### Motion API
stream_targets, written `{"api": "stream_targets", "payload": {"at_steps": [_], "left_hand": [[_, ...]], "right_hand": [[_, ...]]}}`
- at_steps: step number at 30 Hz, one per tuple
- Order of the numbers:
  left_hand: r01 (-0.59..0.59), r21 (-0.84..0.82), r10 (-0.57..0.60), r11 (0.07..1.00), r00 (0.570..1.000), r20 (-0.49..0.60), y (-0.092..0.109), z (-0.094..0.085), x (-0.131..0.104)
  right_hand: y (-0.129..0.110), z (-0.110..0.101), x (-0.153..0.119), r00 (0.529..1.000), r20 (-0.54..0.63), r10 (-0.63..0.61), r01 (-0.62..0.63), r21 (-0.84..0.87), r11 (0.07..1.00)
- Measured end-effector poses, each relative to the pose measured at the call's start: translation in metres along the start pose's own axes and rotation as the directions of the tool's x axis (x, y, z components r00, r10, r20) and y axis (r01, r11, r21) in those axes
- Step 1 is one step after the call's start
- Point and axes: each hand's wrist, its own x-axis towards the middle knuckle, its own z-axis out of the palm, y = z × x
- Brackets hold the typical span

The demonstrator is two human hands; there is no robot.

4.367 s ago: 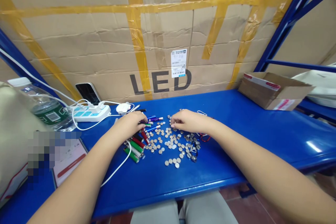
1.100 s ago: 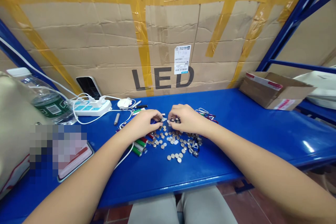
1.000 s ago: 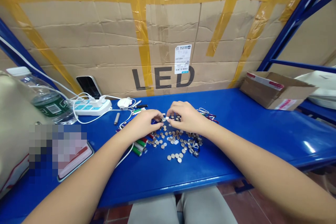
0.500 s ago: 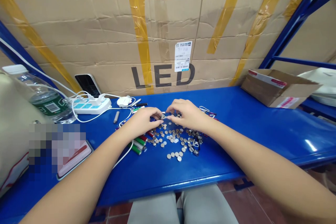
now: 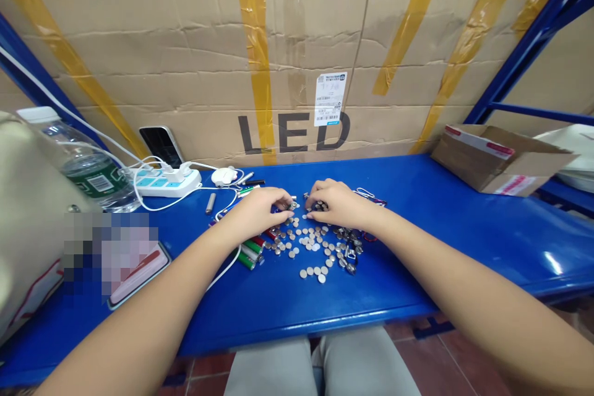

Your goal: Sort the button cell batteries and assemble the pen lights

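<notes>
My left hand (image 5: 260, 209) is closed at the fingertips on a small round metal piece (image 5: 293, 205), too small to name surely. Across a narrow gap, my right hand (image 5: 338, 205) has its thumb and fingers apart, reaching over small silver discs that look like button cells (image 5: 317, 271). More of these discs lie scattered below both hands. Red, green and silver metal tubes (image 5: 253, 249) lie beside my left wrist. Small metal clips with dark straps (image 5: 351, 253) are heaped under my right wrist. My hands hide part of the pile.
A power strip (image 5: 169, 184) with white cables, a water bottle (image 5: 99, 182) and a phone (image 5: 160, 145) stand at the back left. A small open carton (image 5: 492, 161) sits at the right. A large cardboard box (image 5: 195, 74) walls the back of the blue table (image 5: 399, 284).
My right hand has drawn away from the piece at my left fingertips, and its fingers have come down toward the discs. The whole view has shifted slightly.
</notes>
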Motion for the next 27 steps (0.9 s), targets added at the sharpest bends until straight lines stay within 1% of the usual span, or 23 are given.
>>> {"api": "stream_targets", "payload": {"at_steps": [5,10,15,17,20,24,27], "left_hand": [[0.006,0.024,-0.006,1.0,1.0,0.02,-0.001,0.0,0.0],[0.0,0.035,-0.002,0.999,0.999,0.034,0.0,0.0,0.001],[-0.007,0.043,0.006,0.999,1.0,0.027,0.0,0.001,0.001],[-0.008,0.039,0.007,0.999,1.0,0.025,0.0,0.001,0.001],[-0.014,0.035,0.013,0.999,1.0,0.026,-0.001,0.001,0.001],[-0.032,0.06,0.031,0.998,0.999,0.033,0.0,0.001,0.001],[-0.056,0.079,0.053,0.995,0.998,0.042,0.001,0.0,0.001]], "right_hand": [[-0.004,0.007,0.004,1.0,0.029,-0.007,0.005,0.064,0.998],[-0.009,0.008,0.009,0.993,0.079,0.084,-0.091,0.083,0.992],[-0.009,0.006,0.009,0.99,0.106,0.091,-0.101,0.096,0.99],[-0.008,0.006,0.008,0.994,0.08,0.08,-0.089,0.113,0.99],[-0.006,0.003,0.006,0.998,-0.011,0.059,-0.055,0.193,0.98],[-0.008,-0.005,0.004,0.984,-0.145,0.105,-0.034,0.424,0.905],[-0.013,-0.006,0.004,0.98,-0.158,0.123,-0.024,0.517,0.856]]}}
